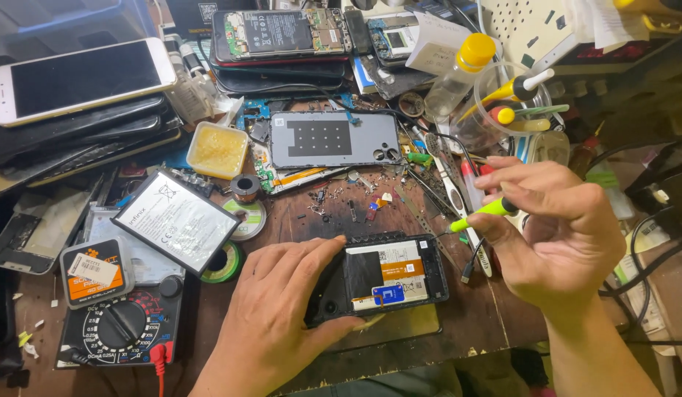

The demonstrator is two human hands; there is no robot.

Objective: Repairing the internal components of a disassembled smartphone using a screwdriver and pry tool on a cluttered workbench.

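An opened black phone (400,276) lies back-up on the wooden bench, its insides showing with white, orange and blue stickers. My left hand (282,316) rests on the phone's left end and pins it down with the fingers spread over it. My right hand (554,228) holds a small yellow-green screwdriver (484,212) by its handle; the thin tip points down-left toward the phone's upper right corner.
A grey phone back cover (333,140) lies behind the phone. A loose battery (175,220) and a multimeter (124,323) sit at left, with stacked phones (83,81). A tub of flux paste (217,149), solder reels (247,187), bottles and tools (502,95) crowd the back.
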